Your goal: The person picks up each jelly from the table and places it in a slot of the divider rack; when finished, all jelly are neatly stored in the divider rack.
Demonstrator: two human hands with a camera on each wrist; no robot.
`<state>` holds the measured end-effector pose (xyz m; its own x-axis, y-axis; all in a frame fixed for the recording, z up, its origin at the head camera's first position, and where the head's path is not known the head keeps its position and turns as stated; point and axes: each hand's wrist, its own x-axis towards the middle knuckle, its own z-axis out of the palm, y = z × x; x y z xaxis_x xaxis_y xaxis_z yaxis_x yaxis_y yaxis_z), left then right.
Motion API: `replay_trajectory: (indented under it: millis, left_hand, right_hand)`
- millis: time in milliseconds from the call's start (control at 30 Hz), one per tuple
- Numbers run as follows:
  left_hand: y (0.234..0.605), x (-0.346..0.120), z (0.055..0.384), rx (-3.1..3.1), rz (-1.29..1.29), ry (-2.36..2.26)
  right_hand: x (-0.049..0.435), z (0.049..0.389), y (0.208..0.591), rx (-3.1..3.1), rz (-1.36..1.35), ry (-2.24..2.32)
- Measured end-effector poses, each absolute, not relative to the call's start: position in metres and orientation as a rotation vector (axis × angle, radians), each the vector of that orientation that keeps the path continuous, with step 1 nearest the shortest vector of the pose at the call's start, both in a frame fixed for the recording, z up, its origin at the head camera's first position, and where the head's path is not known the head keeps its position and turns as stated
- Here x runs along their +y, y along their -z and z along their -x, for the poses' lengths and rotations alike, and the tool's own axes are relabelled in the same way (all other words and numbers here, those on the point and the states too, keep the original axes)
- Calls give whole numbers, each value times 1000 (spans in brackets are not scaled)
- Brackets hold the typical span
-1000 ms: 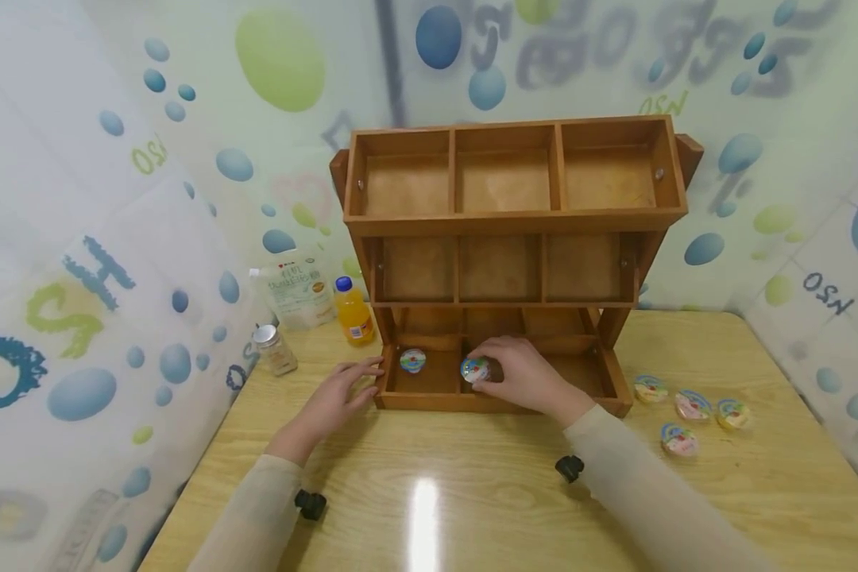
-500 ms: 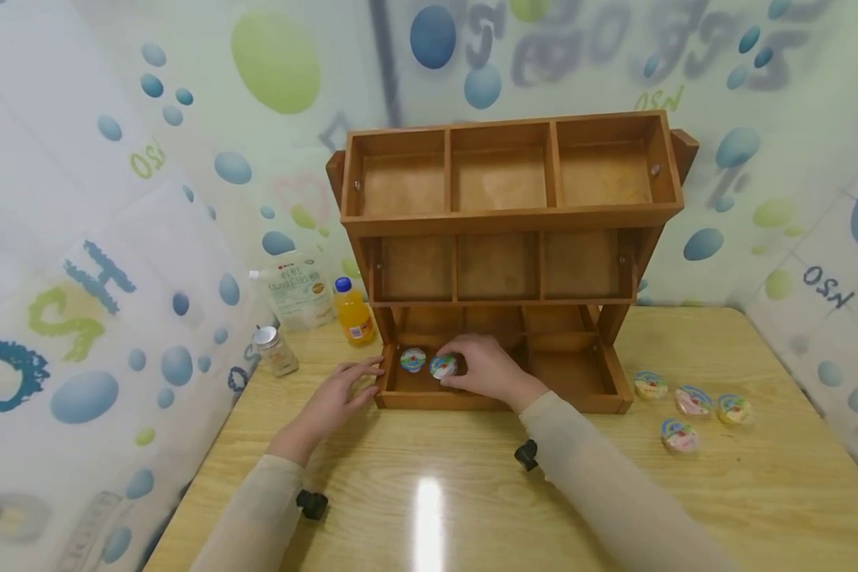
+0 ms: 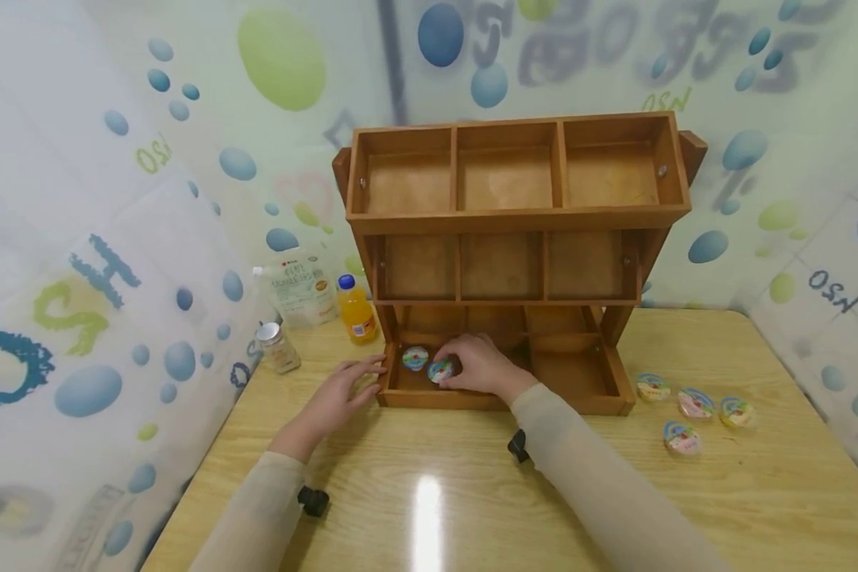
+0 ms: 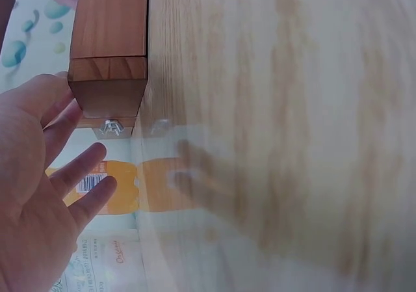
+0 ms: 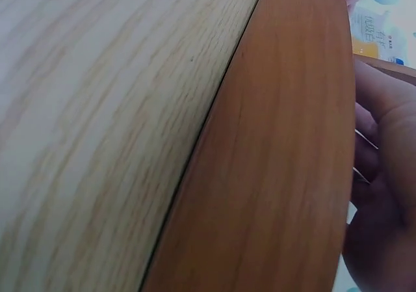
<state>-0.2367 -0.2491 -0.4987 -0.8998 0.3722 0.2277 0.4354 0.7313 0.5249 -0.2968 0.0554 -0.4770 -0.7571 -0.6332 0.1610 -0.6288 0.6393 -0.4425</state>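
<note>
A small jelly cup [image 3: 440, 371] with a blue-and-white printed lid is pinched by my right hand [image 3: 481, 365], low in the bottom-left compartment of the wooden rack [image 3: 504, 403]. Beside it in that compartment lies another jelly cup [image 3: 415, 358], lid up. My left hand [image 3: 336, 401] rests its fingertips against the rack's left end; in the left wrist view its fingers [image 4: 91, 201] are loosely spread near the wooden corner [image 4: 107, 67]. The right wrist view shows my right hand [image 5: 390, 149] behind the rack's front board [image 5: 279, 142], which hides the pinched cup.
Several jelly cups, among them a yellow one [image 3: 737, 412] and a pink one [image 3: 682, 438], lie on the table right of the rack. To its left stand an orange drink bottle [image 3: 357, 310], a white pouch [image 3: 300, 287] and a silver-lidded jar [image 3: 277, 347]. A patterned wall covering surrounds the table.
My right hand has carried the jelly cup left, from the middle compartment over to the bottom-left one, beside the other cup. The left hand stays at the rack's left end.
</note>
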Motion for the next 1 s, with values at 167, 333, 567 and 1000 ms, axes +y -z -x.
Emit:
replay_trajectory:
  millis: [167, 333, 567, 1000]
  left_hand:
    - [497, -248, 238, -2840, 650, 907]
    - [496, -247, 238, -2851, 648, 914]
    - [498, -248, 238, -2832, 658, 911]
    - [502, -251, 238, -2819, 667, 940]
  right_hand:
    - [54, 301, 480, 2814, 1061, 743]
    - [52, 303, 479, 2813, 1057, 715]
    - [56, 292, 472, 2828, 1068, 757]
    - [104, 262, 466, 2920, 1021, 836]
